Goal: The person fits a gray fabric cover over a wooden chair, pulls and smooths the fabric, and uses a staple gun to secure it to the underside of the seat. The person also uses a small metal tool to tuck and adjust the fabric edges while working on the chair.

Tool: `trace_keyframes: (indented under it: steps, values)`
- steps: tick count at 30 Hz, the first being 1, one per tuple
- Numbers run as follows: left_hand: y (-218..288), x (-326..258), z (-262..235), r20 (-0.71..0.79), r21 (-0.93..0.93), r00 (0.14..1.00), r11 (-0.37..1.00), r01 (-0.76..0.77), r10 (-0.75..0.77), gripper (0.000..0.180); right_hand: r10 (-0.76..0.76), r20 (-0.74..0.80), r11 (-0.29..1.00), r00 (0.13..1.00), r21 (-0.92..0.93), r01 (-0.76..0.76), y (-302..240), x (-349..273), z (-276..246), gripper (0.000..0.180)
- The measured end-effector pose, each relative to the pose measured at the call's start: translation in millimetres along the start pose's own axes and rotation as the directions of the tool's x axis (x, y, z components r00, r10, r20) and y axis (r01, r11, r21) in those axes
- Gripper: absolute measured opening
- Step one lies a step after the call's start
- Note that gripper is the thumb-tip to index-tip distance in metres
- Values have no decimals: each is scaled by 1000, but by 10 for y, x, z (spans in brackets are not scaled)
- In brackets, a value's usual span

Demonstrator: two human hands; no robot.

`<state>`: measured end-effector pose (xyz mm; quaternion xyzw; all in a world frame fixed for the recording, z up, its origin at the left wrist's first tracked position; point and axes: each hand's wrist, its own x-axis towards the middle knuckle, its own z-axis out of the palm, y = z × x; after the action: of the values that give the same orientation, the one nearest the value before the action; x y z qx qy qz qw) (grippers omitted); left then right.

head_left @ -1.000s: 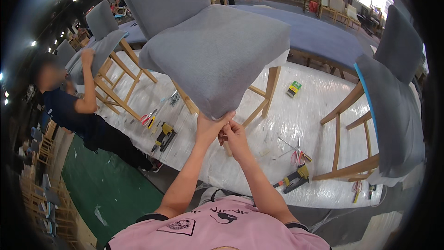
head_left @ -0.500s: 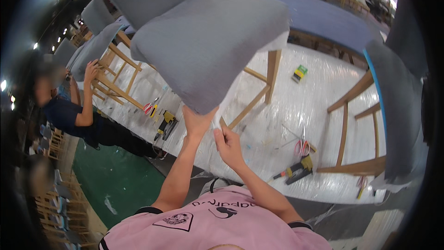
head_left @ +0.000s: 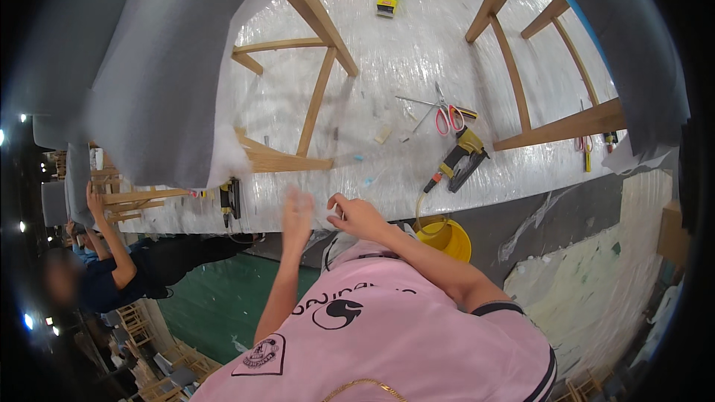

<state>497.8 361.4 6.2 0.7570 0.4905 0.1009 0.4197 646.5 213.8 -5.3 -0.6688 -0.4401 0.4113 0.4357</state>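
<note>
Both hands hang at the near edge of the worktop (head_left: 417,52), holding nothing. The left hand (head_left: 298,212) is smeared with motion, fingers stretched up and apart, closest to the white wadding (head_left: 223,160) that spills from under the grey chair seat (head_left: 164,67). The right hand (head_left: 357,216) is curled loosely, fingers bent toward the palm but clamped on nothing that I can see.

The chair lies tipped over the worktop's left side, its pale wooden legs (head_left: 320,67) sticking out bare and square-edged. The grey cover looks like soft woven cloth, the wadding fluffy and torn-edged. The worktop is wrapped in crinkled, shiny plastic film.

To my eye the risk is there: the film looks slippery, and the chair overhangs the edge, so a tug on the cloth could slide the whole chair toward the person. Loose wadding could also tear away unevenly if pulled.

A yellow-and-black staple gun (head_left: 462,160) lies to the right with its hose trailing over the edge, easy to snag with an elbow. Red-handled scissors (head_left: 445,115) lie just beyond it, blades open. A second chair (head_left: 566,67) stands further right. A yellow bucket (head_left: 447,238) sits below. Another person (head_left: 112,268) works at the far left.
</note>
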Motion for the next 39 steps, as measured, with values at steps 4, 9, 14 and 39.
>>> trace_keyframes:
  steps: [4, 9, 14, 39]
  values:
    - [18, -223, 285, 439, -364, 861, 825, 433, -258, 41, -5, 60, 998, 998, -58, 9, 141, 166, -7, 55]
    - [-195, -184, 7, 165, -320, 949, 896, 308, -267, 43, 173, -278, 985, 945, 66, -161, 958, 634, -1020, 44]
    - [-788, -293, -356, 82, 5, 924, 927, 375, -374, 41, 232, -799, 799, 555, -169, -577, 2515, 741, -2356, 31]
    - [-804, -122, -303, 246, -31, 926, 953, 302, -285, 36, 147, -765, 670, 627, -389, -633, 2601, -19, -2861, 38]
